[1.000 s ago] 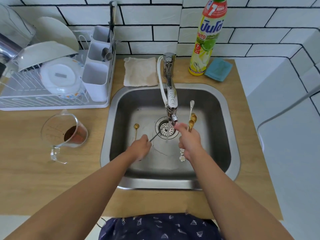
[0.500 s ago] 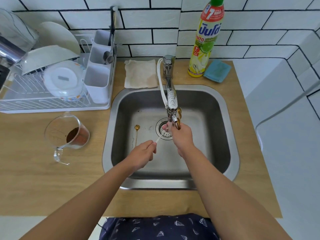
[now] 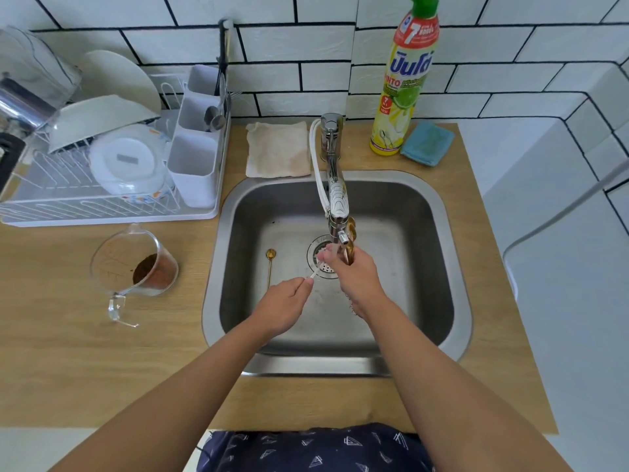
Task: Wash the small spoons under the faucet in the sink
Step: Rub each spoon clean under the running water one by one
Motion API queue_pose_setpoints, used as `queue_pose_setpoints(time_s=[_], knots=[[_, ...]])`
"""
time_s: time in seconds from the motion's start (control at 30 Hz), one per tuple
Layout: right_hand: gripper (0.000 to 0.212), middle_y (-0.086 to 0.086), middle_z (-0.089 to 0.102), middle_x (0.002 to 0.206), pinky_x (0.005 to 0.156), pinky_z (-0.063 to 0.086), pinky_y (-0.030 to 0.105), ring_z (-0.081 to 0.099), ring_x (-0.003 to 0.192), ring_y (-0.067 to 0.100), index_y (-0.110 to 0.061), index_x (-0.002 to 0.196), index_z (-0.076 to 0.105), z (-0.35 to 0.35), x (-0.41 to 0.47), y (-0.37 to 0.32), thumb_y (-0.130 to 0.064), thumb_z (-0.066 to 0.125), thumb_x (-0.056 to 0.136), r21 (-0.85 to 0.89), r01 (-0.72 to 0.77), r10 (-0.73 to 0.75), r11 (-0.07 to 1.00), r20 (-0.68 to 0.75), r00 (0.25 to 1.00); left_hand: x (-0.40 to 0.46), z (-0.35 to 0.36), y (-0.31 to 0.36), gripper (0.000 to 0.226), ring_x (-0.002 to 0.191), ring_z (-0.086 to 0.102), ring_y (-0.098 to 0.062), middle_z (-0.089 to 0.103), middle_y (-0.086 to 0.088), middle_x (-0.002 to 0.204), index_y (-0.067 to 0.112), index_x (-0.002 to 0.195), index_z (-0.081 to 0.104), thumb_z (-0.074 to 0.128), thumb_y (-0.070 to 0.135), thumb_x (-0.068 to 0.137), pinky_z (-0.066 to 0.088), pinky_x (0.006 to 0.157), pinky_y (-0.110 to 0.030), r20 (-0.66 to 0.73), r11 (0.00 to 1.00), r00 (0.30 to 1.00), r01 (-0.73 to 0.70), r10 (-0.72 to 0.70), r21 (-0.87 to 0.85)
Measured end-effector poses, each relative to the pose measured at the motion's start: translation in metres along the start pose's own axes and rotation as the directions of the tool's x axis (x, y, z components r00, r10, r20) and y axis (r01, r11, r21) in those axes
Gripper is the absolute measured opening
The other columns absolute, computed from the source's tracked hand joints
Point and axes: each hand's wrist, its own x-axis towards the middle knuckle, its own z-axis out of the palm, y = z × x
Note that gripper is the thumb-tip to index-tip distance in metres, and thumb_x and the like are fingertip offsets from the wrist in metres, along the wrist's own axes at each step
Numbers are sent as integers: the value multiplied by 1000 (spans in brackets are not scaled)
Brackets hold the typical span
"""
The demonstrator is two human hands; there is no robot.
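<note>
Now, nearest: left hand [image 3: 282, 310] pinches the handle end of a white spoon [image 3: 315, 273]. Right hand [image 3: 354, 277] grips a bunch of gold spoons [image 3: 350, 240] and fingers the white spoon's bowl, which a second ago lay clear of the faucet [image 3: 337, 202] and now sits at its spout, so rinsing looks underway. One gold spoon [image 3: 270, 265] lies on the sink [image 3: 456, 267] floor, unwashed by the look of it. Farther, on the desk [image 3: 85, 352], bottle [image 3: 405, 80] label reads "7", "NEW"; other script illegible.

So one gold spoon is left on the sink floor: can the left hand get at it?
Probably yes: the gold spoon lies uncovered just beyond the left hand, though that hand pinches a white spoon handle.
</note>
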Motion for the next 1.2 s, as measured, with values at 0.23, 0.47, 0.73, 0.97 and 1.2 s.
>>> queue_pose_setpoints(time_s=[0.23, 0.47, 0.73, 0.97, 1.2], knots=[[25, -15, 79, 85, 72, 43, 23, 68, 81, -4, -20, 98, 78, 1, -1, -1, -34, 58, 103, -4, -55, 54, 999, -28, 998, 1, -2, 0, 47, 72, 56, -25, 57, -2, 70, 13, 80, 55, 32, 44, 107, 43, 68, -40, 7, 994, 999, -40, 40, 101], [22, -13, 79, 83, 73, 43, 21, 67, 76, -11, -18, 86, 78, -1, -5, -3, -34, 68, 97, 19, -13, 14, 1000, -29, 999, 2, -5, -1, 53, 66, 52, -20, 57, -5, 69, 8, 80, 55, 32, 47, 106, 44, 67, -40, 21, 991, 999, -50, 47, 124], [16, 3, 75, 80, 43, 25, 23, 26, 45, 8, -27, 95, 81, -5, -6, -1, -35, 68, 97, 138, -105, 81, 985, 171, 982, 2, -5, 1, 49, 61, 51, -11, 56, 3, 64, 21, 70, 51, 32, 50, 105, 45, 65, -33, 18, 999, 1000, 11, -12, 38], [27, 8, 81, 95, 38, 23, 20, 25, 41, 6, -13, 96, 71, -7, -4, 8, -40, 70, 96, 244, -217, 192, 945, 124, 974, -5, -12, 2, 42, 41, 36, -1, 45, 12, 54, 18, 84, 51, 32, 47, 107, 29, 40, -14, 156, 985, 988, 44, -18, -169], [24, 10, 80, 98, 39, 24, 21, 26, 41, 7, -16, 111, 66, -4, -5, 8, -36, 67, 98, 220, -148, 125, 964, 119, 985, -8, -15, -3, 41, 41, 34, -3, 44, 8, 54, 16, 82, 52, 33, 42, 108, 29, 40, -16, 168, 973, 985, 67, -31, -219]])
